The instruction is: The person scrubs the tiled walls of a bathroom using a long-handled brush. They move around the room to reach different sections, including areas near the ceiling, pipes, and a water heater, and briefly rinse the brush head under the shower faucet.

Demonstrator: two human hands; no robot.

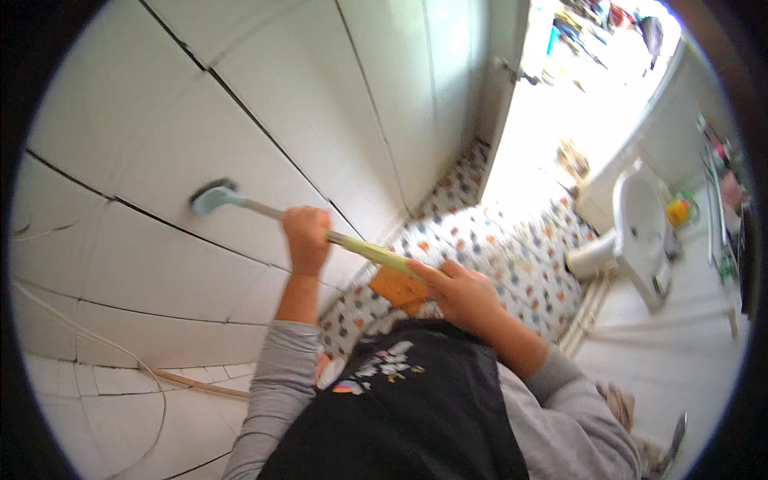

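Observation:
A long-handled scrub brush (368,250) with a yellow-green grip, a metal shaft and a light-blue head reaches up and left from my body. Its dark bristles are against the white tiled wall (264,48), close to a dark joint line. My left hand (306,238) is wrapped round the metal part of the shaft, nearer the head. Lower down, my right hand (460,292) is closed on the yellow-green grip near its end. The very end of the handle is hidden by the right hand.
A white pedestal washbasin (638,232) stands on the right, with a yellow bottle (680,211) beside it and a rail (714,208) on the wall. An open door (506,104) leads to a bright area. An orange-brown patch (398,290) lies on the speckled floor (520,248). A pale hose (152,380) hangs at left.

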